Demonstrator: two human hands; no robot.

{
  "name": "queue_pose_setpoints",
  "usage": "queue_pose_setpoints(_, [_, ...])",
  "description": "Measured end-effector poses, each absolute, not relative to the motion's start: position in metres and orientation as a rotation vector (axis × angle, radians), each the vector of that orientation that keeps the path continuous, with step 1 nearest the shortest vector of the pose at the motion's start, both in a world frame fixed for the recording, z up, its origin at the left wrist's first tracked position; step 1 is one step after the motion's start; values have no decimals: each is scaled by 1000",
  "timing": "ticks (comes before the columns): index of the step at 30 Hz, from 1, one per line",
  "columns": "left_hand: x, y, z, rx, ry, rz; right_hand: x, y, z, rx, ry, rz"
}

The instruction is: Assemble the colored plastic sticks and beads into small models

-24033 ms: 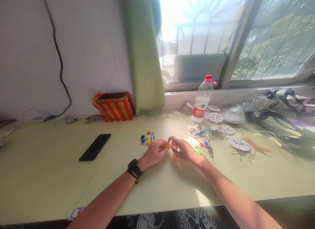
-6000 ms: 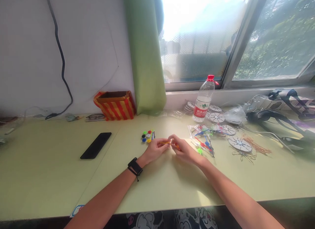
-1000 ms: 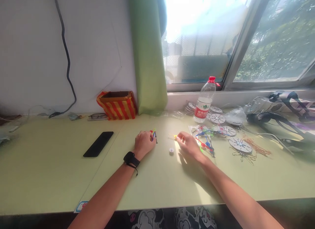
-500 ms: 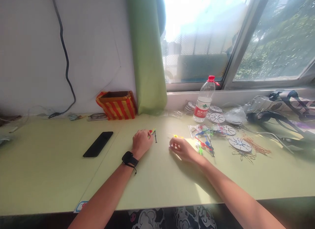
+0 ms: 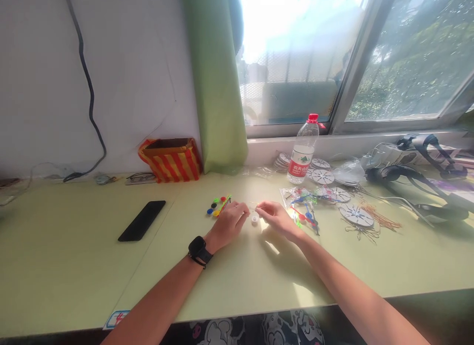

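My left hand [image 5: 232,219] is over the table with its fingers drawn together beside a small white round piece [image 5: 255,220]. Facing it from the other side, my right hand [image 5: 276,218] is closed in a pinch, its fingertips just above that piece. Whatever either hand grips is too small to make out. Left of my left hand lie several small round plastic pieces [image 5: 210,212] in blue, yellow, green, red and black, with thin coloured sticks partly hidden behind the fingers. To the right of my right hand is a cluster of red, blue and green plastic parts [image 5: 303,216].
A black phone [image 5: 142,221] lies at left, a striped box [image 5: 174,159] behind it. A water bottle [image 5: 301,150] stands by the window. Slotted white discs [image 5: 356,214], orange strings [image 5: 381,216] and black headsets [image 5: 405,177] cover the right side.
My left hand has moved right and slightly nearer, uncovering the coloured round pieces. The hands are closer together, and a white piece shows between them. The yellow piece by my right hand is no longer visible there.
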State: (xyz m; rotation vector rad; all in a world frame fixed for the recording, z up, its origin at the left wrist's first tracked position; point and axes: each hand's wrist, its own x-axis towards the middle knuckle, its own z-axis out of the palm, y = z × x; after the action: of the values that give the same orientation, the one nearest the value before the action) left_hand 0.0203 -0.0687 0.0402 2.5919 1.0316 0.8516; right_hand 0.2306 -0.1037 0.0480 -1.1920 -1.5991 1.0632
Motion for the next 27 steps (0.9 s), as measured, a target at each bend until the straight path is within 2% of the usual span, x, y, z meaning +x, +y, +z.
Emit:
queue_pose_setpoints(11, [27,-74,34,2530,924,783,234,-104,45,-1353,-1672,992])
queue_pose_setpoints(15, [29,-75,32,2489,935,737,233,-101,37,-1415,-1673,1060])
queue_pose_setpoints(21, [29,-73,31,2417,899,787,233,-99,36,-1352,-1671,1127])
queue_pose_setpoints(27, [28,-72,31,2379,945,766,236,-96,34,-1299,-1684,1037])
